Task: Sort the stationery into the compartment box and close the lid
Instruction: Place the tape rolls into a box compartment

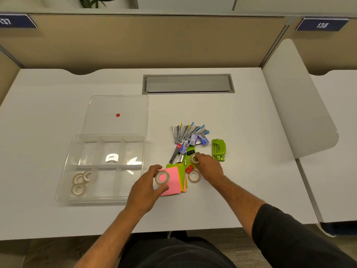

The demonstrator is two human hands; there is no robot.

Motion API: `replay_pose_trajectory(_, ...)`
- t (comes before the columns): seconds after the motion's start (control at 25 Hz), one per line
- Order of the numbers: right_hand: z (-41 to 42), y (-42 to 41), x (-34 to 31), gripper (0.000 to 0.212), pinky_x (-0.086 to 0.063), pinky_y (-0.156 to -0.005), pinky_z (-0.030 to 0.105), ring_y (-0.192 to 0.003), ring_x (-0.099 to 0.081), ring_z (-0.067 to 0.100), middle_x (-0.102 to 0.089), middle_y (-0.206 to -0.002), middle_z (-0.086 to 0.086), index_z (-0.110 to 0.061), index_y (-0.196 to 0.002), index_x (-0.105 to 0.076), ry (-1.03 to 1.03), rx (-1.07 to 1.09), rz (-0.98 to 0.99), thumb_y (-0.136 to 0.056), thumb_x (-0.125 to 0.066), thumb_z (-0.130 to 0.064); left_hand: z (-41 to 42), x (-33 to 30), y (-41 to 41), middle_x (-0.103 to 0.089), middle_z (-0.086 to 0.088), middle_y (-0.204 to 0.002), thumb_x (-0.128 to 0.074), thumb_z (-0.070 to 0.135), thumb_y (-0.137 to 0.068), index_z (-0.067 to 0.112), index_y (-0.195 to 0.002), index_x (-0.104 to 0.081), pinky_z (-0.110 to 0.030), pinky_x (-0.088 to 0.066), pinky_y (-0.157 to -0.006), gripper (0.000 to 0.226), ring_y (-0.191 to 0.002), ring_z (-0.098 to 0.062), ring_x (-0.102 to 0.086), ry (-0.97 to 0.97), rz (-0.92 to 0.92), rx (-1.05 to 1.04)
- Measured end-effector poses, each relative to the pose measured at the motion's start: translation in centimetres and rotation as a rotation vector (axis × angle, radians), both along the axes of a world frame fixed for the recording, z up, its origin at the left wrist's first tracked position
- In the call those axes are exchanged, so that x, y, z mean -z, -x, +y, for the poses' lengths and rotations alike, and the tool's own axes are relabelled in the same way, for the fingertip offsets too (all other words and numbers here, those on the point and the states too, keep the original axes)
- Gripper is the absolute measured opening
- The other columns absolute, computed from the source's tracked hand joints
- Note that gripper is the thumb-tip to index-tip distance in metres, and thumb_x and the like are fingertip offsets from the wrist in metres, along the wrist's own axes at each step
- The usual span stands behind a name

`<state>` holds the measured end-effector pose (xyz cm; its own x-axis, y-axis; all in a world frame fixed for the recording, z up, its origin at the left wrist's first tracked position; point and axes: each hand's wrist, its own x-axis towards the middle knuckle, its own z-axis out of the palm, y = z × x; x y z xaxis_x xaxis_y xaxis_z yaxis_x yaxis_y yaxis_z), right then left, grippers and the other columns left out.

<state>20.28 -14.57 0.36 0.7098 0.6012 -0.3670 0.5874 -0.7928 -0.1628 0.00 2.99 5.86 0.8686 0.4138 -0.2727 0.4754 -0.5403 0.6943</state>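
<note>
Holding: left hand (148, 182) grips a tape roll (162, 177) over the pink notes (172, 183)
Right hand (207, 164): pinches another roll (194, 159) in the pile
Box (100, 167): open on the surface (241, 117), left of the pile, three rolls (80, 182) in its near-left compartment
Lid (117, 115): flat behind the box

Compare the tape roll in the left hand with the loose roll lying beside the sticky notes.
The tape roll in the left hand is gripped and tilted over the pink sticky notes; the loose roll lies flat on the desk, ungripped, just below the right hand. Both are pale rings and still outside the box.
</note>
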Motion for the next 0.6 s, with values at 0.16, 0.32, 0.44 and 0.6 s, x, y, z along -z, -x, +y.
replay_pose_trajectory(0.16, 0.4, 0.2, 0.1, 0.021, -0.050, -0.073, 0.036, -0.101, -0.062, 0.026, -0.065, -0.112, 0.007, -0.016, -0.116, -0.060, 0.027, -0.039, -0.024, -0.099, -0.048, -0.019, -0.1, 0.5, 0.2, -0.061, 0.011, -0.125, -0.080, 0.046, -0.077, 0.042, -0.135, -0.036, -0.024, -0.044, -0.085, 0.073, -0.108, -0.009, -0.057, 0.006, 0.009, -0.024)
replay_pose_trajectory(0.32, -0.3, 0.2, -0.7, 0.027, -0.049, -0.071, 0.037, -0.094, -0.060, 0.023, -0.066, -0.104, 0.005, -0.017, -0.114, -0.065, -0.146, 0.024, 0.013, -0.101, -0.048, -0.035, -0.1, 1.1, 0.5, -0.053, 0.011, -0.139, -0.078, 0.045, -0.079, 0.044, -0.147, -0.030, -0.032, -0.045, -0.096, 0.083, -0.124, -0.014, -0.051, -0.010, 0.018, -0.032)
replay_pose_trajectory(0.44, -1.9, 1.8, -0.8, 0.030, -0.048, -0.075, 0.035, -0.098, -0.058, 0.020, -0.065, -0.109, 0.003, -0.019, -0.117, -0.064, -0.212, 0.020, 0.119, -0.098, -0.051, -0.039, -0.3, 1.7, 0.5, -0.048, 0.020, -0.134, -0.075, 0.045, -0.082, 0.041, -0.145, -0.036, -0.023, -0.039, -0.092, 0.075, -0.124, -0.011, -0.049, -0.038, -0.018, -0.009)
replay_pose_trajectory(0.6, -3.3, 4.4, 0.2, 0.031, -0.051, -0.082, 0.035, -0.104, -0.060, 0.023, -0.064, -0.120, 0.007, -0.021, -0.125, -0.060, -0.134, -0.040, 0.156, -0.098, -0.054, -0.035, -0.6, 2.1, 0.3, -0.053, 0.016, -0.132, -0.076, 0.046, -0.080, 0.037, -0.141, -0.043, -0.015, -0.035, -0.085, 0.070, -0.110, 0.001, -0.045, -0.046, -0.023, 0.016)
